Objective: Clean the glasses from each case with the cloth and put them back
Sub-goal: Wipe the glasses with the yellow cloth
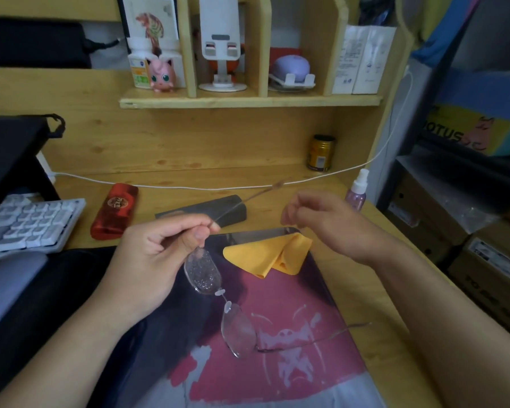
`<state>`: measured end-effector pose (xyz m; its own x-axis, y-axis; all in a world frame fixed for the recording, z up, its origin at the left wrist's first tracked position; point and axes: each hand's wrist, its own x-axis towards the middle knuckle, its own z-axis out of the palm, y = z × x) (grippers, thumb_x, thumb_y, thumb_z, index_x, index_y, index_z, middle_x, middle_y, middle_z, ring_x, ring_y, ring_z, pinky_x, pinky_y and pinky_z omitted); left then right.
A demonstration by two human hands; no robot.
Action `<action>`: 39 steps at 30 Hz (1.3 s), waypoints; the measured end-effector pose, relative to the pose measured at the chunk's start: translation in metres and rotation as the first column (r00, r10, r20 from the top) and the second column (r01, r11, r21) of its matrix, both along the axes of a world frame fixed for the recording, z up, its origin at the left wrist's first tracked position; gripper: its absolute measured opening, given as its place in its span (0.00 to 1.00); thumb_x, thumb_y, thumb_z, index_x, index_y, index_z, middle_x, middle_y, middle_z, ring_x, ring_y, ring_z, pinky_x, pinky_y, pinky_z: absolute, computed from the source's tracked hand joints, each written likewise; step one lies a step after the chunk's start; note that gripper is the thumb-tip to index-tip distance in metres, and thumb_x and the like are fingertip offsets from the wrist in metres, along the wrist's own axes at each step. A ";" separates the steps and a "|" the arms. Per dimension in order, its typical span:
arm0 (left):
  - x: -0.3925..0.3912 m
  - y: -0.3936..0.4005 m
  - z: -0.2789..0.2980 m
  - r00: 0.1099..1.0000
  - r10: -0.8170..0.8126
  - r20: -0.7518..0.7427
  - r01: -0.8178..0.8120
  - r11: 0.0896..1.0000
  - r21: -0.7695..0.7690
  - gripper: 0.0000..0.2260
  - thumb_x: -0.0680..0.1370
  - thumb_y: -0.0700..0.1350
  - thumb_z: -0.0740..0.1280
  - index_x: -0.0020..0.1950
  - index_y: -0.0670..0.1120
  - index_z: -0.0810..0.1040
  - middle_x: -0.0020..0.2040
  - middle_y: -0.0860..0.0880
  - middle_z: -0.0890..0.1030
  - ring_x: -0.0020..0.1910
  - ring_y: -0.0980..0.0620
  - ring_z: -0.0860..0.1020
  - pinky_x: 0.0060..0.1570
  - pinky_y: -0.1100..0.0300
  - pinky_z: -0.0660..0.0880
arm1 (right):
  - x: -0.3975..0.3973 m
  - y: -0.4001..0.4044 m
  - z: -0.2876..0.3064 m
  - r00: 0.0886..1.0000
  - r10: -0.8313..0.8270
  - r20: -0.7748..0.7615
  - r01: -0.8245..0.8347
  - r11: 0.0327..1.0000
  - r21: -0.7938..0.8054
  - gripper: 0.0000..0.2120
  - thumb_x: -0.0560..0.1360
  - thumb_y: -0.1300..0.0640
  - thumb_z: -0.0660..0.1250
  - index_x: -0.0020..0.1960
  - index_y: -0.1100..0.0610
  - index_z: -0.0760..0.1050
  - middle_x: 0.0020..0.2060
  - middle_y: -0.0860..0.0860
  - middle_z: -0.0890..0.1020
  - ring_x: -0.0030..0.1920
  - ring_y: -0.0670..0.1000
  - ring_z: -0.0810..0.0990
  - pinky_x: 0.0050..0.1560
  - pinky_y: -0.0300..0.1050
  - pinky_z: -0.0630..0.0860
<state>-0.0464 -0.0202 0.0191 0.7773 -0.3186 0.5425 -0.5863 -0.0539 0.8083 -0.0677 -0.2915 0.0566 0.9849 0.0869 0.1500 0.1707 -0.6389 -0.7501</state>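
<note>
My left hand point(156, 251) pinches a pair of rimless glasses point(218, 298) at the hinge of one temple, holding them above the desk mat. The upper lens is speckled with droplets; the other lens hangs lower. Both thin temples are unfolded. My right hand point(324, 222) hovers to the right with fingers loosely curled and holds nothing. A yellow cloth point(268, 254) lies folded on the mat between my hands. A dark grey glasses case point(206, 210) lies behind my left hand, and a red case point(115, 210) rests further left.
A small pink spray bottle point(357, 192) stands right of my right hand. A white keyboard point(27, 225) sits at the left edge. A white cable point(189, 187) runs across the back of the desk. A gold can point(321, 153) stands under the shelf. Boxes are stacked at the right.
</note>
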 end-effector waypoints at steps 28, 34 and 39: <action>-0.001 -0.003 -0.001 1.000 0.029 -0.003 -0.029 1.000 0.003 0.07 0.78 0.49 0.69 0.49 0.59 0.86 0.41 0.53 0.84 0.37 0.57 0.79 0.45 0.67 0.75 | 0.006 0.004 -0.013 0.991 0.106 -0.083 -0.128 0.929 -0.347 0.06 0.76 0.50 0.72 0.50 0.50 0.80 0.45 0.44 0.81 0.45 0.42 0.78 0.45 0.38 0.75; -0.001 -0.003 -0.002 1.000 0.029 0.012 -0.029 0.999 0.020 0.08 0.78 0.49 0.69 0.49 0.61 0.86 0.44 0.54 0.85 0.38 0.57 0.80 0.45 0.66 0.76 | 0.003 0.002 -0.021 0.991 0.077 -0.112 -0.124 0.849 -0.513 0.10 0.75 0.48 0.73 0.54 0.50 0.78 0.49 0.43 0.77 0.50 0.43 0.75 0.48 0.37 0.74; -0.001 -0.003 -0.002 1.000 0.026 0.013 -0.026 1.000 0.017 0.09 0.78 0.48 0.68 0.50 0.61 0.86 0.44 0.54 0.85 0.38 0.57 0.80 0.45 0.66 0.76 | 0.004 0.002 -0.021 0.998 0.053 -0.019 -0.055 0.854 -0.517 0.03 0.77 0.54 0.69 0.47 0.52 0.81 0.43 0.45 0.81 0.45 0.44 0.78 0.47 0.44 0.77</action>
<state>-0.0474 -0.0230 0.0168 0.7783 -0.3080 0.5472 -0.5950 -0.0832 0.7994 -0.0641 -0.2892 0.0357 0.9768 0.2041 0.0649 0.2142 -0.9247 -0.3147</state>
